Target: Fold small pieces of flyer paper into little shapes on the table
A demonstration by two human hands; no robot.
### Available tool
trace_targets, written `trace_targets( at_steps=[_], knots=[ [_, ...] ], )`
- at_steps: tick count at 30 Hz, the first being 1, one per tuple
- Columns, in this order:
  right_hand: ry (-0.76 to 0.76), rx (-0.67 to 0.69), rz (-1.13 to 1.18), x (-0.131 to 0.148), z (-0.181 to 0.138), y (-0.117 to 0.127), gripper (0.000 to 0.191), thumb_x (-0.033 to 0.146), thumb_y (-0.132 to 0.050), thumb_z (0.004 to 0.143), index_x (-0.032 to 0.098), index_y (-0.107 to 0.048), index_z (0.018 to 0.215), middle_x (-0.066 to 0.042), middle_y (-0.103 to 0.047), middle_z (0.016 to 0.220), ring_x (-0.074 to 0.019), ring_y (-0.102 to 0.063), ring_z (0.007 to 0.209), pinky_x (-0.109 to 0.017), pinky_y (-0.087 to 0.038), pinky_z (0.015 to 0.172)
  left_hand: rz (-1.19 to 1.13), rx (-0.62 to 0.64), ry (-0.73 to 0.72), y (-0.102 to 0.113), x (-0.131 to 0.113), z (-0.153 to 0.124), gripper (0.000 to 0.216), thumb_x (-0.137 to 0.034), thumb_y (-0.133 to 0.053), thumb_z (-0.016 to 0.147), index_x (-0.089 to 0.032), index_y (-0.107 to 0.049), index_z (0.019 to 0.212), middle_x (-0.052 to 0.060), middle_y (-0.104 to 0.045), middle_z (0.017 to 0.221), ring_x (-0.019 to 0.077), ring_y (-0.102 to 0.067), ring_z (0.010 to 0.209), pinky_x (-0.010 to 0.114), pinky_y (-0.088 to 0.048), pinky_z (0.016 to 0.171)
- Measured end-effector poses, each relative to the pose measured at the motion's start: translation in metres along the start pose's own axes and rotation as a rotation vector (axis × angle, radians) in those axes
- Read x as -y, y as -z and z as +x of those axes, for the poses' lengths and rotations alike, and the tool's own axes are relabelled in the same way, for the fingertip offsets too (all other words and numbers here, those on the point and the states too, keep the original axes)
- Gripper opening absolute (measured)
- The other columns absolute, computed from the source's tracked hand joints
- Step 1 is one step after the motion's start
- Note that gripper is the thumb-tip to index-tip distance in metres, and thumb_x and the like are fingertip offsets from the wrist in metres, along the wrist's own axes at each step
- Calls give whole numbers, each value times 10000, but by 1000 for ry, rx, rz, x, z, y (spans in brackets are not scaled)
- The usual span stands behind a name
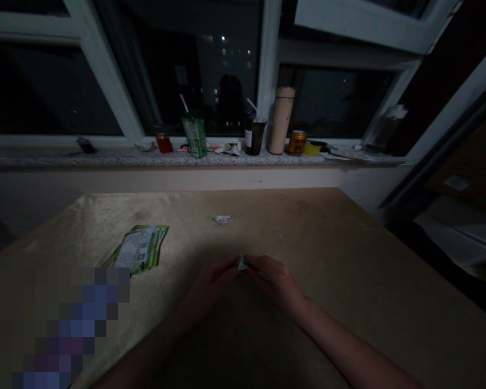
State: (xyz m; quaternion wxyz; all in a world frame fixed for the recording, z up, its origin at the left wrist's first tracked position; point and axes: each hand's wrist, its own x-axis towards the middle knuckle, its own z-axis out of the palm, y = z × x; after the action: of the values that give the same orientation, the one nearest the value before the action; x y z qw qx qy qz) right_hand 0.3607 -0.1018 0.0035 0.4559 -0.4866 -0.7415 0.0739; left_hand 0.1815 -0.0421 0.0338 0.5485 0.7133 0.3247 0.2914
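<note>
Both my hands meet over the middle of a tan table (348,254) in dim light. My left hand (210,283) and my right hand (273,281) pinch a small folded piece of paper (242,262) between their fingertips. A second small folded paper piece (222,219) lies on the table farther away. A stack of green printed leaflets (140,248) lies to the left of my hands.
A stone windowsill (105,158) runs along the back under dark windows. On it stand a green cup with a straw (194,135), a dark cup with a straw (254,135), a tall beige flask (281,121), an orange can (297,142) and a red jar (164,143).
</note>
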Motion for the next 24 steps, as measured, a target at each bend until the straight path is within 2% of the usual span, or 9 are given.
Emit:
trace_targets(
  at_steps=[3, 8, 12, 15, 19, 24],
  knots=[
    [13, 20, -17, 1, 0, -1, 273, 203, -442, 919, 187, -619, 1126, -96, -701, 919, -190, -665, 808, -304, -537, 716, 32, 41, -19, 1, 4, 2, 265, -379, -565, 828, -264, -710, 1017, 3, -710, 991, 266, -615, 960, 351, -421, 887],
    [-27, 52, 31, 6, -2, -1, 325, 138, -465, 866, 223, -630, 1134, -64, -715, 903, -178, -675, 768, -285, -536, 685, 7, 93, 114, -1, 8, 6, 254, -430, -568, 813, -230, -719, 858, 5, -710, 846, 256, -626, 858, 338, -446, 802],
    [-30, 12, 15, 8, -5, -4, 326, 124, -467, 864, 211, -643, 1124, -83, -719, 917, -193, -681, 800, -291, -539, 696, -33, 161, 171, -8, 6, 4, 324, -467, -552, 821, -181, -701, 833, 36, -706, 830, 262, -633, 830, 332, -462, 740],
    [-59, -20, 31, 9, -5, -6, 330, 117, -463, 852, 207, -658, 1102, -87, -718, 942, -194, -681, 827, -294, -539, 722, -33, 158, 193, -11, 6, 2, 315, -450, -572, 807, -161, -693, 841, 45, -705, 833, 264, -633, 834, 321, -462, 725],
    [-224, -50, 222, 9, 2, -3, 293, 131, -520, 793, 197, -688, 1024, -72, -721, 943, -181, -681, 819, -278, -531, 732, 6, 124, 198, -8, 8, 5, 325, -444, -577, 790, -156, -693, 883, 35, -704, 846, 257, -631, 851, 311, -460, 745],
    [-485, -1, 518, 8, 10, 0, 255, 249, -599, 765, 179, -685, 995, -51, -705, 845, -160, -654, 728, -243, -504, 625, 75, 114, 203, -1, 8, 7, 338, -468, -550, 810, -166, -701, 830, 25, -705, 755, 231, -651, 753, 286, -473, 683]
  ],
)
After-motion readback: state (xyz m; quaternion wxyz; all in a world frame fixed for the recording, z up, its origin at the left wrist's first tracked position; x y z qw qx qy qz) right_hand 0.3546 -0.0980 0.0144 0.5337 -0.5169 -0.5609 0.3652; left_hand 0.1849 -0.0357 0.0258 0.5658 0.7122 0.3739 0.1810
